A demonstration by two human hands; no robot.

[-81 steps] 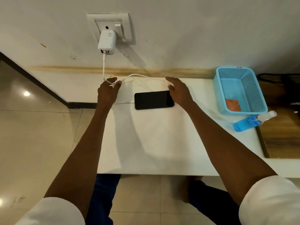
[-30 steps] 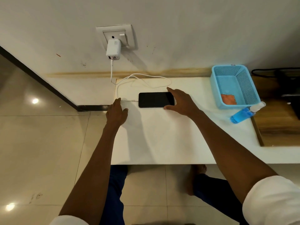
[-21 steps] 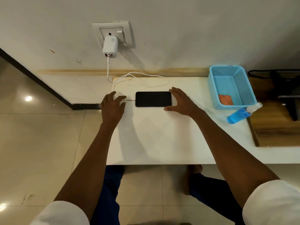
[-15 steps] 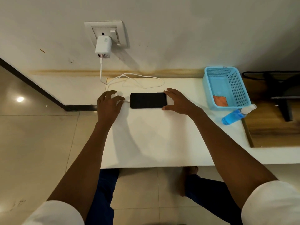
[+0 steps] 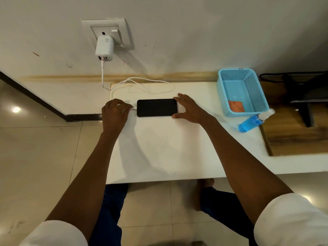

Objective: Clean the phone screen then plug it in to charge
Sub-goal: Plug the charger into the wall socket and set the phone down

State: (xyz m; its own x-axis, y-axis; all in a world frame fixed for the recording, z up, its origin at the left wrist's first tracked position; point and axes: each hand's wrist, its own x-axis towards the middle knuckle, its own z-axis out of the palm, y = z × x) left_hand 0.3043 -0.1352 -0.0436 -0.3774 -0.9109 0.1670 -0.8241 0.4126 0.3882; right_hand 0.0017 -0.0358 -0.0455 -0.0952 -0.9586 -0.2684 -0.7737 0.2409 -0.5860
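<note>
Phone [image 5: 157, 107] lies flat on the white counter [image 5: 159, 148], screen dark. The left hand [image 5: 114, 114] pinches the cable plug [image 5: 132, 108] at its left end. The right hand [image 5: 190, 109], fingers spread, holds its right end.

head view, looking steeply down, near

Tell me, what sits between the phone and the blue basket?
In the head view, only the right hand touching the phone; beyond it, bare white table up to the basket.

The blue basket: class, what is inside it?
Inside the blue basket lies an orange cloth in its near corner. The cloth covers the floor beneath it, so anything under it cannot be seen.
</note>
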